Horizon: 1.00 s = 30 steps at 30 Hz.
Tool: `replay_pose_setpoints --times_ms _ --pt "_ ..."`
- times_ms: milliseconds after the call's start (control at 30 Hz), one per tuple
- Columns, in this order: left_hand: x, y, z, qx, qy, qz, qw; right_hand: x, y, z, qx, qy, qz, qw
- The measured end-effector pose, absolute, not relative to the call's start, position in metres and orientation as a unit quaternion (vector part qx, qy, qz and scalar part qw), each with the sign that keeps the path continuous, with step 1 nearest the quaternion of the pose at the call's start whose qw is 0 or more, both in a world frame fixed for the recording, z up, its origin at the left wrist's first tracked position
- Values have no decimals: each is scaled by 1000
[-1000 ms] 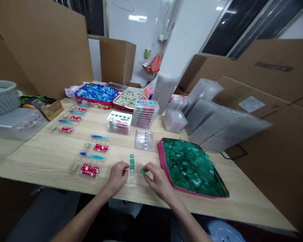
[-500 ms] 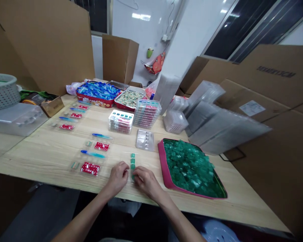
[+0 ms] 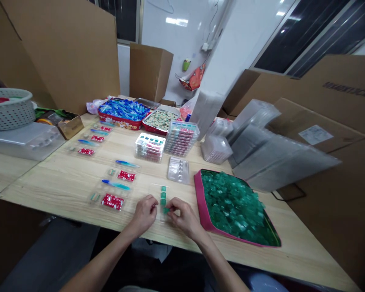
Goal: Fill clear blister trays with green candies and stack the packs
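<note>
A clear plastic blister tray (image 3: pixel 154 190) lies at the table's front, with a column of green translucent squares (image 3: pixel 163 195) along its right side. My right hand (image 3: pixel 182 215) pinches a green square (image 3: pixel 166 210) by its edge at the near end of that column. At the tray's left side my left hand (image 3: pixel 145 213) is closed, thumb against fingers; whatever it may hold is hidden. To my right stands a pink-rimmed tin (image 3: pixel 201 202) heaped with green squares (image 3: pixel 231 202). Another clear tray (image 3: pixel 178 170) lies farther back.
Filled trays with blue pens (image 3: pixel 115 184) and red packets (image 3: pixel 112 201) lie on the left. Behind are stacked filled trays (image 3: pixel 182 138), a tin of blue pens (image 3: pixel 124 110) and a tin of small pale pieces (image 3: pixel 161 119). Clear plastic stacks (image 3: pixel 255 150) and cardboard (image 3: pixel 337 97) stand right.
My right hand has drawn slightly back from the column, showing the green square between its fingertips. My left hand stays by the tray. The whole view has shifted a little.
</note>
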State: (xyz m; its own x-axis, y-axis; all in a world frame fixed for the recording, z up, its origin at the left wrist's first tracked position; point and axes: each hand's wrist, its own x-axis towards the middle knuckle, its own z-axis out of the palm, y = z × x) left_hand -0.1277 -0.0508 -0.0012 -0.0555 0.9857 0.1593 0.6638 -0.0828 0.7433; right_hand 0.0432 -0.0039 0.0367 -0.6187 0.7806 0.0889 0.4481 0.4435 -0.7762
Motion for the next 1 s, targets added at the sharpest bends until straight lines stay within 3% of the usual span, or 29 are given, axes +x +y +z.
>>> replay_pose_setpoints --times_ms 333,433,533,667,767,867,1000 --pt "-128 -51 0 642 635 345 257 32 -2 40 -346 -877 296 153" --pt "-129 -51 -1 642 623 360 265 53 3 54 -347 -869 294 194" --pt "-129 -51 -2 646 614 367 266 92 13 67 -429 -847 202 239" --pt "-128 -50 -1 644 620 363 264 143 29 70 -590 -804 12 81" --pt "-129 -50 1 633 621 369 279 162 33 65 -599 -800 -29 -12" --pt "-128 -50 8 612 614 400 297 168 30 65 -603 -797 15 37" --pt "-110 -54 30 576 583 450 354 154 17 75 -578 -767 181 211"
